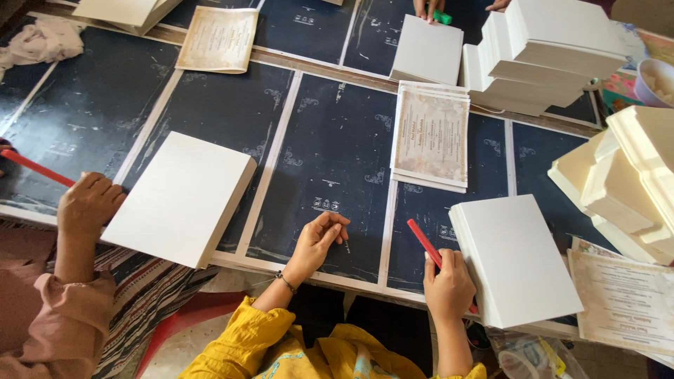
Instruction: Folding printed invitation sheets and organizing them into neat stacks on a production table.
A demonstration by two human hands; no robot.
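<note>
Head view: right hand (449, 284) grips a red stick (425, 243) near the desk's near edge, long axis slanting up-left. The white card stack (516, 256) lies just right of it (touching, it seems). Left hand (319, 238) pinches a small dark object, too small to identify, farther left.

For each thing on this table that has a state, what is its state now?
Left hand: fingers pinched on a small dark object, resting on the table.
Right hand: closed around thin red stick.
White flat card stack: lying flat beside the right hand.
Printed beige card stack: face up.
White bowl: upright, contents unclear.
</note>
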